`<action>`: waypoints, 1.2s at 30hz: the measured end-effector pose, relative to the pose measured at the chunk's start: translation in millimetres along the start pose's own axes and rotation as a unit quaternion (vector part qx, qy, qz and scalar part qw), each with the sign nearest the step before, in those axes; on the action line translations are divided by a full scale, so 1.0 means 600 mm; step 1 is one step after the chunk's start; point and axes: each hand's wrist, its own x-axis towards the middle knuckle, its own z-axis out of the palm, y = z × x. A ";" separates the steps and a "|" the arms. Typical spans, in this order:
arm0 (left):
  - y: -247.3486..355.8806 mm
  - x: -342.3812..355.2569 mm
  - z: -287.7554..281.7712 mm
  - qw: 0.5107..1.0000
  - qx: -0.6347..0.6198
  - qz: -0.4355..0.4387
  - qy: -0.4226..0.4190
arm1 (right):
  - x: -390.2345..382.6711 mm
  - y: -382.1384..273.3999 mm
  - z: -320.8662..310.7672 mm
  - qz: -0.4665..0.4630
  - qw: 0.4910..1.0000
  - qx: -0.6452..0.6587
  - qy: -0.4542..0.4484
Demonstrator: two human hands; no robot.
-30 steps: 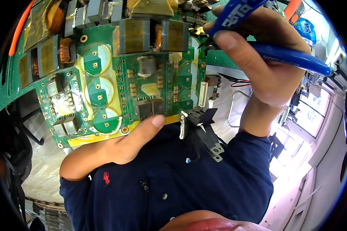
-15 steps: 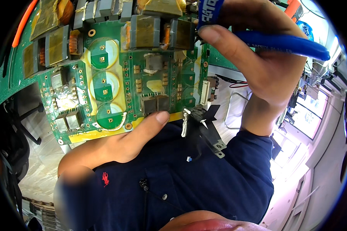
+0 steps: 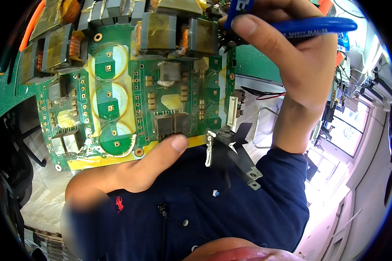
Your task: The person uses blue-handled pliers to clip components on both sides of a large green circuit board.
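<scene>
My left hand point(image 3: 139, 170) grips the near edge of a large green circuit board point(image 3: 137, 82), its thumb on top and its fingers hidden underneath. Several boxy grey-and-yellow transformers point(image 3: 158, 35) line the far part of the board. In my right hand point(image 3: 298, 65) are blue-handled pliers or cutters point(image 3: 331, 26), one handle pointing right. Their jaws are mostly hidden near the board's far right corner, beside the transformers. A dark metal bracket point(image 3: 244, 167) hangs at the board's near right corner, next to a white connector point(image 3: 232, 112). A small blue-and-white plug point(image 3: 216, 193) dangles below.
Beyond the board lies a green work surface point(image 3: 259, 63). An orange cord or handle point(image 3: 32, 26) runs along the far left. Black chair parts point(image 3: 24, 126) stand on the floor at left. Red and black wires point(image 3: 265, 94) and a metal frame point(image 3: 265, 126) are at right.
The board has shifted slightly left and toward me, with the bracket and plug swinging lower. My right hand has turned a little and the pliers' handle has moved up and left.
</scene>
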 end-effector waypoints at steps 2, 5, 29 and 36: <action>-0.001 0.002 -0.001 1.000 0.000 0.016 -0.002 | 0.001 -0.001 -0.010 0.023 0.999 0.025 -0.008; -0.011 0.015 0.004 0.999 0.035 0.015 0.004 | 0.007 0.019 -0.010 0.000 0.999 -0.051 -0.003; -0.036 0.011 0.008 0.998 -0.009 0.038 0.043 | 0.030 -0.002 -0.014 0.065 0.986 -0.134 -0.080; -0.048 0.012 0.020 0.995 -0.007 0.071 0.066 | 0.015 0.029 -0.008 0.025 0.985 -0.171 -0.021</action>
